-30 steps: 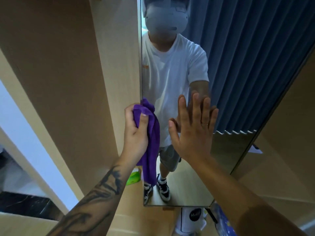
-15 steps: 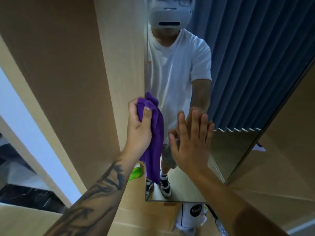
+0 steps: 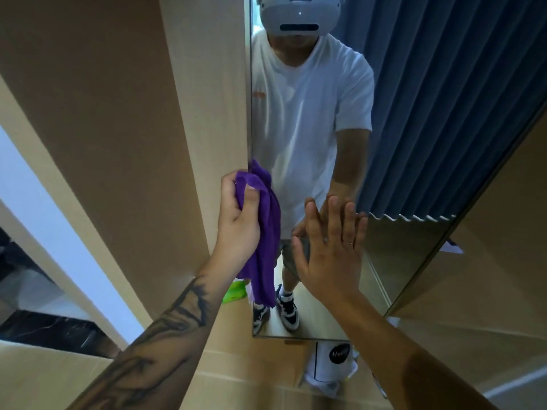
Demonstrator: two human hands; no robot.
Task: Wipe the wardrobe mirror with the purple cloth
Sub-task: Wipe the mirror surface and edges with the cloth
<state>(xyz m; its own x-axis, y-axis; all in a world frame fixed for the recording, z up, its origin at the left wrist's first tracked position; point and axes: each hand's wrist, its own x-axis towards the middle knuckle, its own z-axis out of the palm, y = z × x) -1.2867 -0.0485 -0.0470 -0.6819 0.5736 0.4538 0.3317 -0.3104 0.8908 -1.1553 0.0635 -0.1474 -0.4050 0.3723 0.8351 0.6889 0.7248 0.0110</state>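
Note:
A tall wardrobe mirror [image 3: 414, 143] fills the middle and right of the head view, reflecting a person in a white shirt and blue curtains. My left hand [image 3: 239, 220] grips the bunched purple cloth [image 3: 265, 241] against the mirror's left edge, with the cloth's tail hanging down over the glass. My right hand [image 3: 328, 247] lies flat on the mirror with straight, spread fingers, just right of the cloth.
Light wooden wardrobe panels [image 3: 118, 128] stand to the left of the mirror and another panel [image 3: 503, 247] to its right. A green item [image 3: 235, 292] and a white bag with a black round label [image 3: 334, 362] lie on the floor below the mirror.
My left hand and the cloth have slid down along the mirror's left edge. My right hand has stayed flat on the glass, lower in view as the camera tilted up.

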